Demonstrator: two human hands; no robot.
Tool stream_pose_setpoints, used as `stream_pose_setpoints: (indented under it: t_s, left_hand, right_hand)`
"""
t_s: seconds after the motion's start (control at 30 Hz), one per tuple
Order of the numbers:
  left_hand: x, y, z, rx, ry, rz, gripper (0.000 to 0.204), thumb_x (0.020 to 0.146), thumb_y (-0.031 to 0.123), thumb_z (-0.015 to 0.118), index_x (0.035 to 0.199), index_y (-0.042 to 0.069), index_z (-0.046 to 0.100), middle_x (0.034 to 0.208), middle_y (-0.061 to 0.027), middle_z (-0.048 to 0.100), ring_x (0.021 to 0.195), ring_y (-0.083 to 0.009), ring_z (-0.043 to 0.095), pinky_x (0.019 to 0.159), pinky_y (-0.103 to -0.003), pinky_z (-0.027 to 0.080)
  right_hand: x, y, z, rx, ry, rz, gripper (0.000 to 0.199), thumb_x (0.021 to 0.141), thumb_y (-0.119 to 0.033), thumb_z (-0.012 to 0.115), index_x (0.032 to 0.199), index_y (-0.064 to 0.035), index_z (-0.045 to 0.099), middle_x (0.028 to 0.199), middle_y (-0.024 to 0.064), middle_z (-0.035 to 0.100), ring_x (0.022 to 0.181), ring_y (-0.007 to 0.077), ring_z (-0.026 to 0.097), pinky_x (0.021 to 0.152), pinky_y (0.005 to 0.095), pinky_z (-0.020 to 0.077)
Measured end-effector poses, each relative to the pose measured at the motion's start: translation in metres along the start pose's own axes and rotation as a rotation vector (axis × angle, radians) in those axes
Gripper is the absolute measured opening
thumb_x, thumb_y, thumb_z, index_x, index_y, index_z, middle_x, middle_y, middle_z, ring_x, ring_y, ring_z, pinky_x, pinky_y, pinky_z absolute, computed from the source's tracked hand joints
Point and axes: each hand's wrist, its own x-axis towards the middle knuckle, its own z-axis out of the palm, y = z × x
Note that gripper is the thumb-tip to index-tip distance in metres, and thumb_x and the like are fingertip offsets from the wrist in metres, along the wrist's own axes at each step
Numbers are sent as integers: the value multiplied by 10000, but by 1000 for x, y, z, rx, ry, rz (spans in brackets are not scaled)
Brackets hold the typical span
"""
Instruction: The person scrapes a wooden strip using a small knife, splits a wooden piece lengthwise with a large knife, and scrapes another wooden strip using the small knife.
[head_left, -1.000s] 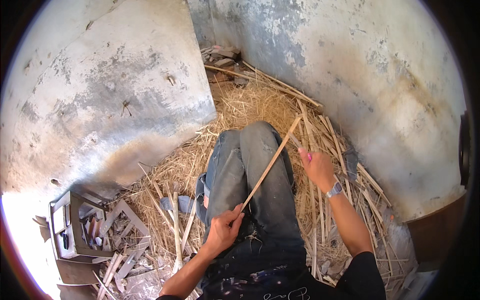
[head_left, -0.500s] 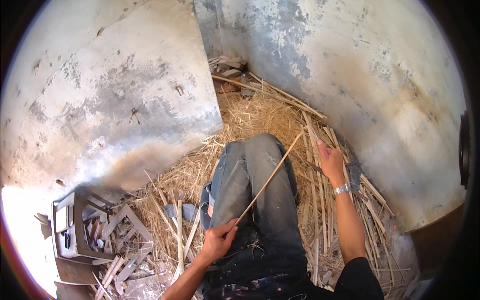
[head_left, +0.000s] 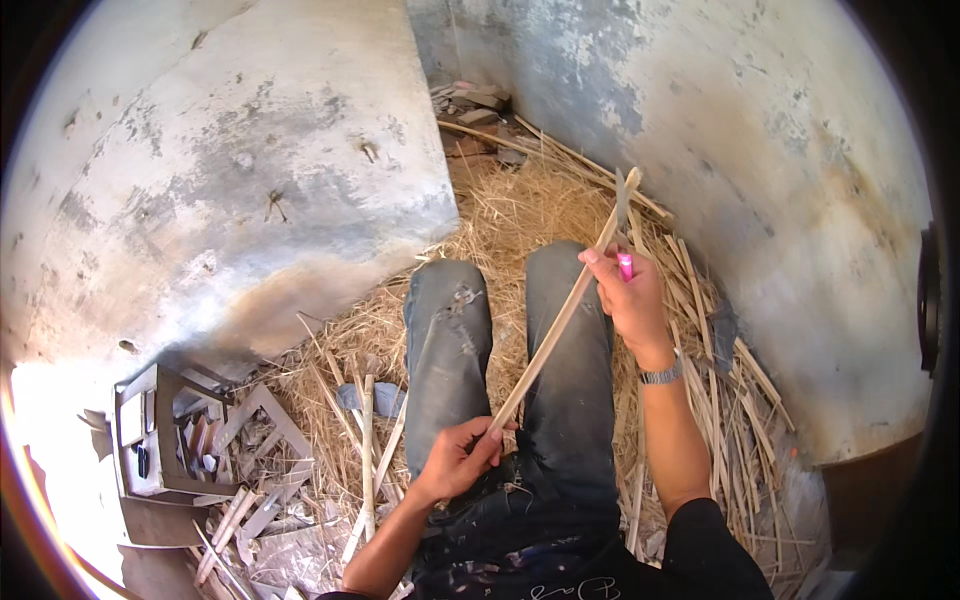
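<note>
A long, pale bamboo strip (head_left: 555, 335) slants from my lap up to the right, above my thighs. My left hand (head_left: 462, 458) is closed round its lower end, close to my waist. Farther up, my right hand (head_left: 630, 295) grips a knife (head_left: 621, 205) with a pink handle and a narrow metal blade pointing away from me. The right thumb and fingertips rest against the strip near its upper part. Beside the strip's far end stands the blade; whether the two touch I cannot tell.
Shavings (head_left: 520, 205) cover the floor between and beyond my knees. Split strips (head_left: 715, 400) lie heaped along the right wall (head_left: 760, 190). At left are a broken wooden frame (head_left: 160, 430), scrap pieces and a leaning, peeling panel (head_left: 300, 150).
My right hand has come inward and up, bringing the knife beside the strip. The strip now reaches farther up and shows its broad side. My knees have spread apart.
</note>
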Motion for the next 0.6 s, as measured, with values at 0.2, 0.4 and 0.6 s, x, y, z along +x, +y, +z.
stream_pose_setpoints:
  t_s: [0.2,0.4,0.6]
  left_hand:
    - [-26,9,7,-45,44,77,365,1128,254,445,1291,-20,624,705,6,563,556,-39,460,516,-208,370]
    - [-50,18,6,132,462,112,314,1061,153,588,1308,-22,668,698,-11,615,647,-67,573,610,-257,477]
    - [-59,31,-2,499,645,234,321,966,110,709,1275,20,711,683,-100,631,563,-130,572,542,-296,456]
  right_hand:
    - [-27,-32,36,19,-203,58,252,977,-227,727,1012,22,749,666,-76,534,610,20,409,558,247,331]
    - [-58,-44,86,-181,-257,-171,224,953,-239,758,950,-15,744,575,-69,384,522,40,349,468,270,263]
    - [-56,-72,93,-364,-128,-340,329,1002,-239,687,780,2,648,528,100,460,446,169,438,459,363,340]
